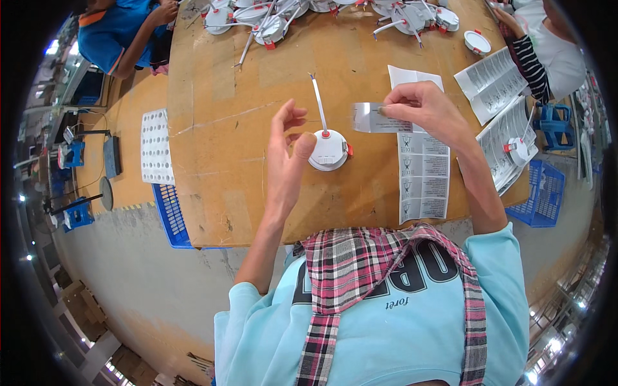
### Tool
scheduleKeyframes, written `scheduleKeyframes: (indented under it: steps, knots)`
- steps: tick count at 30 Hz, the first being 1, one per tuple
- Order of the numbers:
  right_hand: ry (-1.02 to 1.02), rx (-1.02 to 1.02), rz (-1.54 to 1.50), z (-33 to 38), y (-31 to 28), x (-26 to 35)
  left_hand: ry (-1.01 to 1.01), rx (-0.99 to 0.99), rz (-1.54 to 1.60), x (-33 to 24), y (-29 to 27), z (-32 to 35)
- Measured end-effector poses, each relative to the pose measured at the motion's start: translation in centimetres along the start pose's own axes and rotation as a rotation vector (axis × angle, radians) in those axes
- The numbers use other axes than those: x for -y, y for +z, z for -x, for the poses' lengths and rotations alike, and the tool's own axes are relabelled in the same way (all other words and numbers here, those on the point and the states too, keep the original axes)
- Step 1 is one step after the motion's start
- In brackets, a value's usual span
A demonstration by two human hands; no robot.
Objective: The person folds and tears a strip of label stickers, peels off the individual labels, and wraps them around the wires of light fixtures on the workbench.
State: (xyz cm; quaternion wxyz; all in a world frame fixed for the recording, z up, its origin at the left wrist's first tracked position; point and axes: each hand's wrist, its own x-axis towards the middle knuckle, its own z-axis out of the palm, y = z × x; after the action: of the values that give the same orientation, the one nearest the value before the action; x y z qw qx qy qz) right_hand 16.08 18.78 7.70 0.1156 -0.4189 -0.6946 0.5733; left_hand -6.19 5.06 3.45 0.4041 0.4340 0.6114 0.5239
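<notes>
The right hand (421, 106) pinches a small grey rectangular label (372, 118) between thumb and fingertips, holding it flat above the brown wooden tabletop (219, 128); the label sticks out toward nine o'clock from the fingers; the left hand (286, 151) is raised with fingers spread loosely and holds nothing, its thumb tip just beside the round white downlight fitting with small red clips (329, 150); that fitting lies on the table near the picture's centre, at three o'clock of the left hand and at seven o'clock of the label; a thin white cable (318, 103) runs from its top toward twelve o'clock; at five o'clock of the right hand a long white sheet of printed labels (423, 177) lies flat, reaching the near table edge; a smaller white paper slip (412, 77) lies at twelve o'clock of the same hand; at three o'clock, folded printed leaflets (492, 80) are fanned out, one bearing another white round fitting (518, 149); along the far edge at twelve o'clock a cluster of white fittings with cables (270, 26) is piled; a blue plastic crate (170, 212) shows under the table at eight o'clock; a person in a blue shirt (112, 35) sits at ten o'clock, and a striped sleeve (529, 61) reaches in at two o'clock.
</notes>
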Motion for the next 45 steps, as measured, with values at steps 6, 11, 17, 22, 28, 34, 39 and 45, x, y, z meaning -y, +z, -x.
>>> scheduleKeyframes:
  steps: [6, 11, 17, 22, 28, 34, 39, 45]
  knots:
    - [-0.131, 0.073, -0.094, -1.5, 1.4, 2.1, -0.079, 0.0, 0.061, 0.1, -0.4, -2.4]
    - [-0.118, 0.105, -0.112, -2.5, 1.5, 2.1, -0.147, 0.189, 0.404, -1.0, -0.8, -3.8]
    - [-0.084, 0.078, -0.107, -4.1, 2.8, 0.6, -0.298, 0.247, 0.192, -0.2, -1.5, -5.0]
    - [-0.109, 0.05, -0.116, -6.3, 3.4, -0.7, -0.294, 0.189, 0.176, 1.6, -1.9, -6.5]
    - [-0.051, 0.082, -0.104, -8.3, 3.4, -2.1, -0.381, 0.204, 0.191, 3.3, -2.3, -8.0]
    - [-0.061, 0.126, -0.073, -9.3, 3.4, -2.5, -0.445, 0.221, 0.225, 4.0, -2.9, -8.6]
    - [-0.069, 0.119, -0.035, -9.5, 3.6, -2.6, -0.444, 0.205, 0.258, 4.1, -2.7, -8.3]
    - [-0.08, 0.118, -0.019, -9.4, 3.6, -2.5, -0.456, 0.176, 0.3, 4.2, -2.3, -8.0]
